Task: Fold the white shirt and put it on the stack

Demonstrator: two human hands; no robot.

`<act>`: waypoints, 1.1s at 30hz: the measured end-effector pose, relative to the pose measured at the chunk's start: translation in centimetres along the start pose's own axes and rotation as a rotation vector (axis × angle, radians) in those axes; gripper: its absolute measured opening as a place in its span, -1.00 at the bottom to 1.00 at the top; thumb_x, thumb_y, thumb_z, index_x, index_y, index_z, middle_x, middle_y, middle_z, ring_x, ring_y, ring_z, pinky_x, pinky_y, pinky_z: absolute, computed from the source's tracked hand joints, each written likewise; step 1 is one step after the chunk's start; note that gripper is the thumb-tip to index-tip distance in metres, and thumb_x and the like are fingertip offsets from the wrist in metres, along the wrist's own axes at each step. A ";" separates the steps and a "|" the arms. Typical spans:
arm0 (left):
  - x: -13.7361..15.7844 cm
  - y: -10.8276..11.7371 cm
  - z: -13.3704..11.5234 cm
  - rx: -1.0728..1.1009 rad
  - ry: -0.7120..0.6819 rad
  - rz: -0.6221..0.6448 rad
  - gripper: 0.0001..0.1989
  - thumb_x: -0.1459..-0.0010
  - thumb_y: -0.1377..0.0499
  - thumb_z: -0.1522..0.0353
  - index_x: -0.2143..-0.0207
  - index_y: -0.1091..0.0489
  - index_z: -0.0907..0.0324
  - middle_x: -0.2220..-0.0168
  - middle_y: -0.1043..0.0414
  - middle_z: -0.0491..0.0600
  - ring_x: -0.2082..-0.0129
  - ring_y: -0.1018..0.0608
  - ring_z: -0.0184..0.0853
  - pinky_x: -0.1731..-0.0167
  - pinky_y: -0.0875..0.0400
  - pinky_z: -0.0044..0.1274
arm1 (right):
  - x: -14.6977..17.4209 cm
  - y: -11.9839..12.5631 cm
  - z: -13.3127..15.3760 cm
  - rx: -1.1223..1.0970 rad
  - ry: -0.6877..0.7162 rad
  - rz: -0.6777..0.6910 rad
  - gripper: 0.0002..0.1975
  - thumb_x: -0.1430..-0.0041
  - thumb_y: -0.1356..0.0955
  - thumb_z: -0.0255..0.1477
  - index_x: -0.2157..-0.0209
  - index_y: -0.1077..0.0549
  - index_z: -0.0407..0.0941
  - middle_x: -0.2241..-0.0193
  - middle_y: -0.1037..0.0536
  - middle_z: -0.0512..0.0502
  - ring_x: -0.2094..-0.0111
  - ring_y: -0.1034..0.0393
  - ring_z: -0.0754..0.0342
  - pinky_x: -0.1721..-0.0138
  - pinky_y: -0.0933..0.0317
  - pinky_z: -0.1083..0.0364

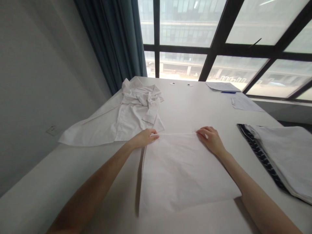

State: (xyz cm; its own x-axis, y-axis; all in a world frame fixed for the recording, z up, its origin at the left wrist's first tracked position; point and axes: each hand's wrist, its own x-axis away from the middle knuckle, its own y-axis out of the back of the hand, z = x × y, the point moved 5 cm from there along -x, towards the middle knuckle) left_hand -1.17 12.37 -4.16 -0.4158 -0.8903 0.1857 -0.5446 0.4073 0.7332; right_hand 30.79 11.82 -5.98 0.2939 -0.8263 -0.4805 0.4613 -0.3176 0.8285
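A white cloth, folded into a rough rectangle, hangs or lies in front of me over the table; its garment kind does not show. My left hand pinches its far left corner between thumb and fingers. At the far right corner my right hand pinches the same edge, which runs straight between the two hands. The near edge droops and casts a shadow on the tabletop. Just beyond my left hand lies a crumpled white shirt, spread loosely, with a sleeve bunched on top.
The white table reaches to the windows. On its right side rests a stack of folded white and black striped cloth. Papers and a blue pen lie at the far right. A blue curtain hangs at the far left.
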 end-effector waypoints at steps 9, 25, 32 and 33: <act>0.1 0.2 -0.1 -0.060 0.009 0.028 -0.67 -0.13 -0.02 0.15 0.35 -0.40 0.23 0.44 -0.41 -0.04 0.40 -0.46 -0.28 0.41 -0.22 -0.55 | -1.0 -0.7 -0.8 -0.027 -0.114 0.080 -0.82 -0.20 -0.24 -0.37 0.35 -0.46 -0.08 0.44 -0.56 -0.05 0.36 -0.41 0.03 0.16 -0.12 0.00; 0.7 0.3 -0.6 0.017 -0.035 0.127 -0.51 -0.01 -0.19 0.10 0.10 -0.36 0.23 0.10 -0.48 0.03 0.13 -0.51 -0.18 0.15 -0.33 -0.50 | -0.6 -0.4 1.3 -0.006 -0.042 0.076 -0.80 -0.28 -0.18 -0.32 0.28 -0.35 -0.10 0.28 -0.42 -0.19 0.22 -0.29 -0.08 0.13 -0.20 -0.04; 0.8 -0.1 -0.3 0.031 0.000 0.139 -0.52 0.03 -0.21 0.15 0.09 -0.35 0.24 0.11 -0.48 0.03 0.13 -0.52 -0.18 0.17 -0.34 -0.51 | -0.4 -1.4 0.1 -0.013 -0.085 0.078 -0.80 -0.27 -0.17 -0.33 0.32 -0.35 -0.08 0.31 -0.45 -0.20 0.23 -0.28 -0.10 0.15 -0.22 -0.07; 0.7 -0.1 -0.1 0.025 0.000 0.138 -0.51 0.03 -0.21 0.15 0.09 -0.34 0.24 0.09 -0.48 0.04 0.12 -0.51 -0.17 0.16 -0.34 -0.50 | -0.3 -1.5 0.0 -0.019 -0.093 0.073 -0.80 -0.27 -0.17 -0.34 0.32 -0.36 -0.08 0.31 -0.46 -0.20 0.23 -0.29 -0.10 0.15 -0.22 -0.07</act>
State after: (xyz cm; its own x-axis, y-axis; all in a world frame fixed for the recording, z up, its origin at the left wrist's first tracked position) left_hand -1.30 11.68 -4.06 -0.4879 -0.8254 0.2840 -0.4998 0.5308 0.6844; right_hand 29.98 12.54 -7.01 0.2484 -0.8868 -0.3896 0.4580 -0.2469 0.8540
